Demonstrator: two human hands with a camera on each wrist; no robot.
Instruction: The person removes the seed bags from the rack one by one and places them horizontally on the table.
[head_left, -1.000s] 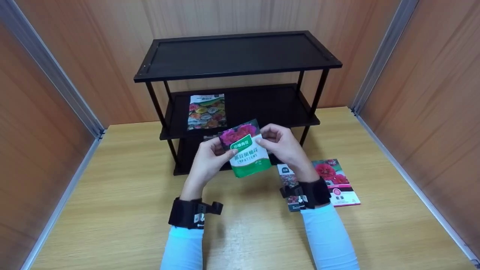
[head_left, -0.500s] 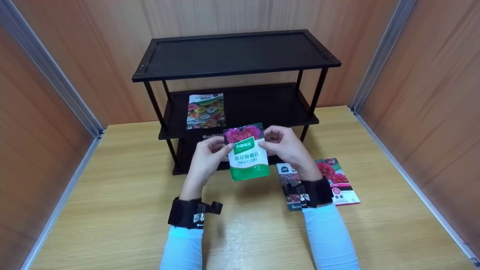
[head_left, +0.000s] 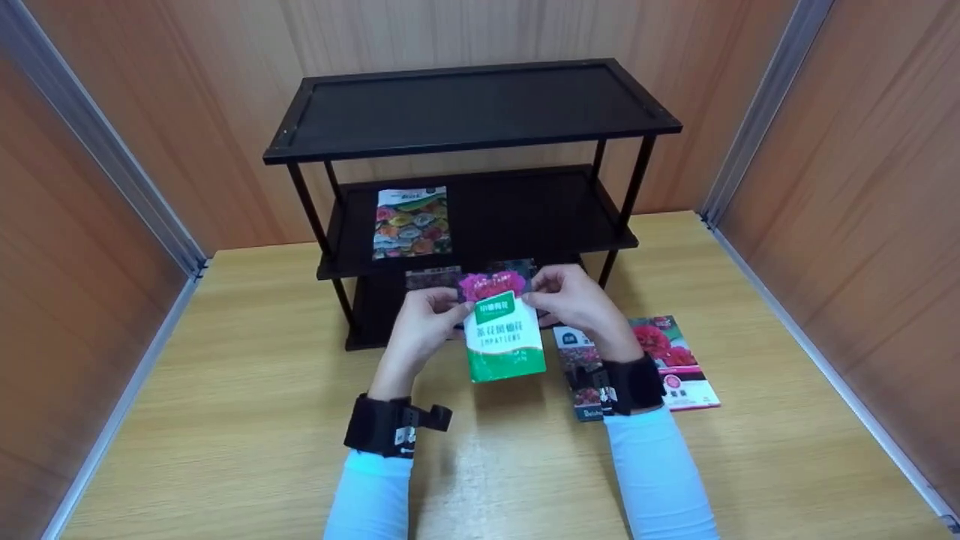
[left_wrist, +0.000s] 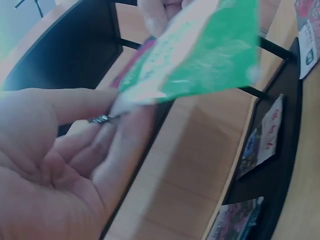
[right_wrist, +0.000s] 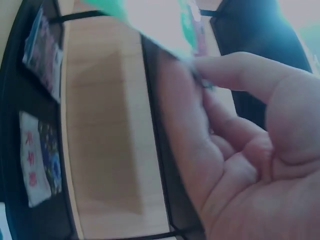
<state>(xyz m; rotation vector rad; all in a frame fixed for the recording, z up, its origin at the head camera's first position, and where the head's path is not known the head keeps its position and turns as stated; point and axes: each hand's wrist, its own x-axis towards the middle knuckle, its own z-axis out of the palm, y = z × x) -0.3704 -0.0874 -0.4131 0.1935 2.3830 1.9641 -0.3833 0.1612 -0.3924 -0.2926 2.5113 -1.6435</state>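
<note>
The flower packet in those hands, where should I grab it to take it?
Probably pinch the packet by its green bottom edge, coming from the person's side: it looks thin, and that edge is free, while the left hand and right hand pinch its sides higher up.

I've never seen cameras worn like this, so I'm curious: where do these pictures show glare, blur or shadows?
Head view: the green-and-white packet is fairly crisp, with a soft shadow below it on the table; left wrist view: the packet is blurred, with pale glare at the upper left; right wrist view: the packet looks washed out and blurred, with strong bluish-white glare at the upper right.
</note>
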